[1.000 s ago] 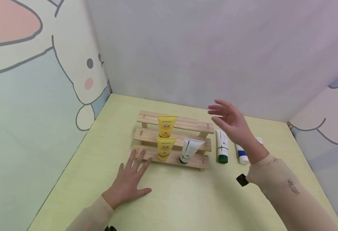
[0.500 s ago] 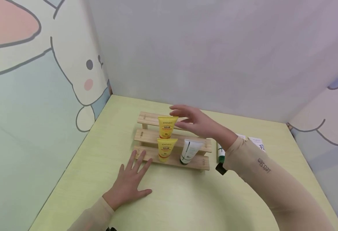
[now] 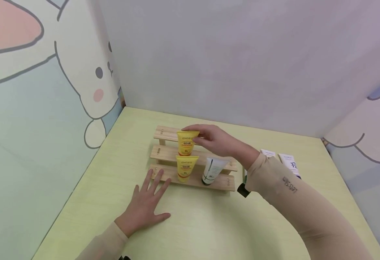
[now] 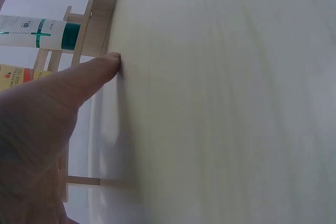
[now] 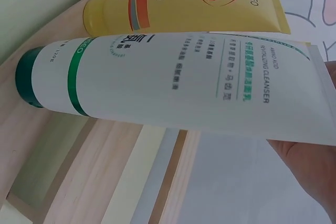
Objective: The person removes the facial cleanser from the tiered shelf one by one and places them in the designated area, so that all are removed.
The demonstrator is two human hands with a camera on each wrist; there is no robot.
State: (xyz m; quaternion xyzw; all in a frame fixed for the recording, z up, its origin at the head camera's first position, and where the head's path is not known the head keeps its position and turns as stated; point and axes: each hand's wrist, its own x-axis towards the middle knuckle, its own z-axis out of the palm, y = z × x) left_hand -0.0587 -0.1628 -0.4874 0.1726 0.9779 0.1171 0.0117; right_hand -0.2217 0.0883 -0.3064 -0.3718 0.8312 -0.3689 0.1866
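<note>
My right hand (image 3: pixel 219 141) pinches the upper yellow tube (image 3: pixel 186 144) near its top, thumb at its front right and fingers behind it. That tube stands on the middle step of a three-step wooden rack (image 3: pixel 222 182). On the lowest step stand a second yellow tube (image 3: pixel 185 168) and a white tube (image 3: pixel 212 169) with a green cap. In the right wrist view the white cleanser tube (image 5: pixel 157 82) hides much of my right hand (image 5: pixel 310 166). My left hand (image 3: pixel 144 207) is spread flat, its fingertips at the rack's front left edge; its thumb (image 4: pixel 100 74) touches the table.
Right of the rack, white tubes lie on the table (image 3: pixel 193 231), partly covered by my right sleeve (image 3: pixel 294 191); one white tube (image 3: pixel 289 164) has dark blue print. A pale wall (image 3: pixel 225 65) rises behind, and cartoon-printed panels (image 3: pixel 47 126) stand at both sides.
My right hand has moved left from above the lying tubes to the upper yellow tube and taken hold of its top. My left hand has stayed in place.
</note>
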